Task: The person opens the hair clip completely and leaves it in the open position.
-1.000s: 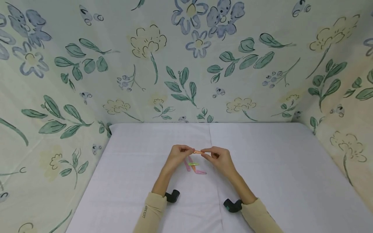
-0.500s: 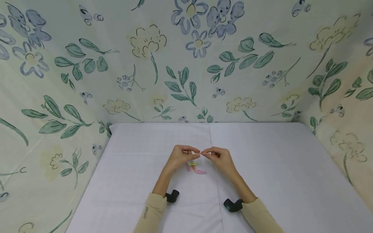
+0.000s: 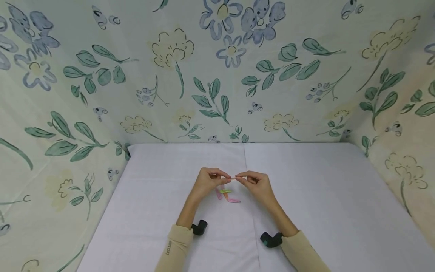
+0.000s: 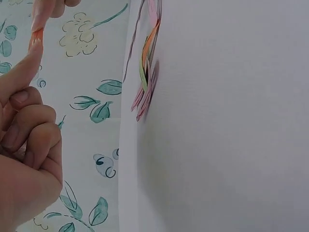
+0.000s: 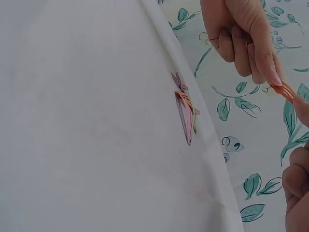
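Between my hands, above the white-covered table, is a small orange snap hair clip (image 5: 285, 91). The thumb and index fingertip of my left hand (image 3: 208, 184) pinch its left end. My right hand (image 3: 256, 185) pinches the opposite end the same way. Fingertips cover both ends, so only its middle shows. Just below lies a loose cluster of hair clips on the cloth: a green clip (image 3: 225, 191) across the top, an orange clip (image 3: 225, 196) under it, a pink clip (image 3: 233, 201) at the front, and another pink clip (image 3: 219, 195) at the left.
White cloth (image 3: 306, 189) covers the table, with a crease running front to back near the middle. Behind and at both sides hang floral curtains (image 3: 217, 109). A black wrist camera (image 3: 200, 227) sits on the left wrist, another black camera (image 3: 271, 240) on the right.
My left hand slid right along the clip towards the right fingertips, then drew back slightly left. The clip turned from flat to edge-on. My right hand hardly moved.
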A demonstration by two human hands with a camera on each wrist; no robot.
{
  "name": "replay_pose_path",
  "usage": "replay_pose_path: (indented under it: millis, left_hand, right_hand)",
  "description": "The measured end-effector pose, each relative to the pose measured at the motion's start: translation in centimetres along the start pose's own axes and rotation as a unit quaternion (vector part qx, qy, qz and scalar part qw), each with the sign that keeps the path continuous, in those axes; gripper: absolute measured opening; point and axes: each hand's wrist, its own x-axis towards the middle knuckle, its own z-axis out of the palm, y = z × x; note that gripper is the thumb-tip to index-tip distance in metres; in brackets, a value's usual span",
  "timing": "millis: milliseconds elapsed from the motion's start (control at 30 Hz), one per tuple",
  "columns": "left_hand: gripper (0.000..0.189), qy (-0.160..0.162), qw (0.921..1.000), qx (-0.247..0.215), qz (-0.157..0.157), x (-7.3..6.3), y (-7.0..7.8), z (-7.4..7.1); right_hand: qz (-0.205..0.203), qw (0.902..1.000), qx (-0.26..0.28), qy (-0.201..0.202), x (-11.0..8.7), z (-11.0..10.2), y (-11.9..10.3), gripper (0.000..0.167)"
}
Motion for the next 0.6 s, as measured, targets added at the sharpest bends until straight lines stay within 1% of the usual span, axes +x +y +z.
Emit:
replay_pose_path:
  millis: [133,300,600]
  left_hand:
    - [0.013,-0.007,1.0,-0.007,-0.003,0.07,0.02,-0.17]
    - [0.011,-0.001,1.0,-0.003,0.002,0.09,-0.23,-0.18]
    - [0.008,0.005,0.9997,0.007,0.024,0.32,-0.45,-0.03]
  right_hand:
    - [-0.016,0.9996,0.025,0.001,0.0,-0.12,0.22,0.01]
    - [-0.029,0.9988,0.04,-0.007,0.03,-0.04,0.55,0.012]
    - [-0.021,0.9991,0.036,-0.003,-0.02,0.15,0.73,0.011]
